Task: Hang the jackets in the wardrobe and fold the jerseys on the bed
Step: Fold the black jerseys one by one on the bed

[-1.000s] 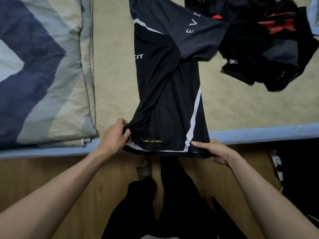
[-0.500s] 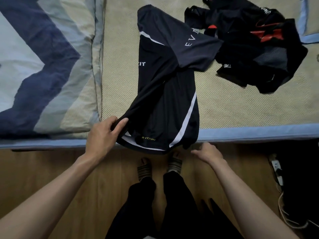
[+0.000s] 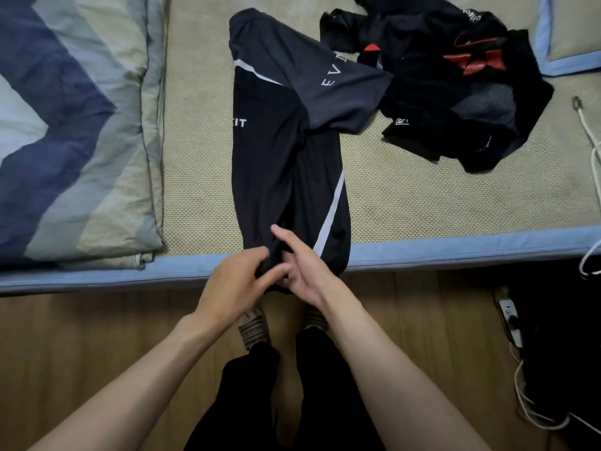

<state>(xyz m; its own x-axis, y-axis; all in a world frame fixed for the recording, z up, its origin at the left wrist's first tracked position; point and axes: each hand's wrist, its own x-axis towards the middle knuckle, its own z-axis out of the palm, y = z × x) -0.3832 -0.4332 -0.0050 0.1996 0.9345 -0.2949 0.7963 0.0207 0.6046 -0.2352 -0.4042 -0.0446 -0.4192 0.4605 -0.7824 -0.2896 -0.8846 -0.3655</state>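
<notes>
Wooden floor (image 3: 97, 336) runs under the person's legs up to the blue-edged bed (image 3: 455, 249), whose beige mat lies beyond both hands. A dark jersey (image 3: 279, 151) with white stripes lies lengthwise on the mat, folded narrow, its hem hanging just over the bed edge at the hands. The left hand (image 3: 234, 281) pinches the hem fabric between thumb and fingers; the right hand (image 3: 302, 265) touches it just beside, fingers loosely spread on the cloth — whether it grips anything I cannot tell. Far beyond the right hand, a heap of black clothes (image 3: 455, 92) with red patches touches the jersey's upper sleeve. Left of the left hand, a blue-and-grey quilt (image 3: 71, 125) sits near the jersey, bare mat between them. Open mat also lies right of the jersey — up to a white cable (image 3: 588, 131) at the far right.
</notes>
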